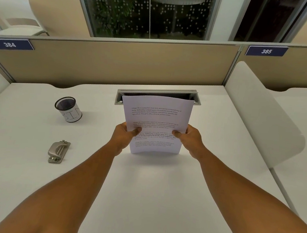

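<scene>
Left hand (124, 135) and right hand (189, 138) each pinch a side edge of the printed paper (155, 124), holding it upright above the bench (151, 190), thumbs in front

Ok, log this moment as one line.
left hand: pinches paper | right hand: pinches paper | paper: upright over desk | hole punch: untouched

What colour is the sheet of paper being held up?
The paper is white with black printed text, some bold; the head view shows it.

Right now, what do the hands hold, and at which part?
Printed paper, upright; the left hand pinches its left edge, the right hand its right edge.
</scene>
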`<state>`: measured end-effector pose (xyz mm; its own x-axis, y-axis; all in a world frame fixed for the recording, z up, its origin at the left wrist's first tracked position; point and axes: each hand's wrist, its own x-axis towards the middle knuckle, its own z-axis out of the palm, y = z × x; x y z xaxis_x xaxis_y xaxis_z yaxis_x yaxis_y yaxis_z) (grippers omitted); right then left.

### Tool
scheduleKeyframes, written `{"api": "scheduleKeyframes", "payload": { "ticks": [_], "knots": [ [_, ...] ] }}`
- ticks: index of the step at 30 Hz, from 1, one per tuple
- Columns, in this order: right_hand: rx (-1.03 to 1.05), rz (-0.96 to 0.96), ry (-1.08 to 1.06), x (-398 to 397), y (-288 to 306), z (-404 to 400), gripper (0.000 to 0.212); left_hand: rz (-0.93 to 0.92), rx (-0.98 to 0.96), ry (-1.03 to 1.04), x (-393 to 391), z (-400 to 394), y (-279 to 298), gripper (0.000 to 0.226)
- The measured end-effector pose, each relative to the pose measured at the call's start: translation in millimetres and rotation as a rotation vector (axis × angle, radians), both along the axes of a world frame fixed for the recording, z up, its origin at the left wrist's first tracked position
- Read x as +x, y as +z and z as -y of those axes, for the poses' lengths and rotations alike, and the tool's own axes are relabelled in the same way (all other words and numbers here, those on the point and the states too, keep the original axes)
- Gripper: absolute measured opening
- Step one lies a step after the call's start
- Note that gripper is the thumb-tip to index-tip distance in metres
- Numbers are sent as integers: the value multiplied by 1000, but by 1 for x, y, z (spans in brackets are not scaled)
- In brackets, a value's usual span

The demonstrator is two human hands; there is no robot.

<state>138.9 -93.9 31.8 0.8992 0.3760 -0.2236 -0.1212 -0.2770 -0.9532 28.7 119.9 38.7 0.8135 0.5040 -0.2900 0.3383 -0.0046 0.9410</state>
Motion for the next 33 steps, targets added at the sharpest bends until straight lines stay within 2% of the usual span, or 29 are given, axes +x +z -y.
{"api": "scheduleKeyframes", "payload": {
  "ticks": [7,33],
  "knots": [
    [32,31,3,5,4,-2,29,25,24,11,3,-2,4,31],
    [54,12,14,2,-13,5,35,35,-16,22,-5,-1,-13,36]
  ]
}}
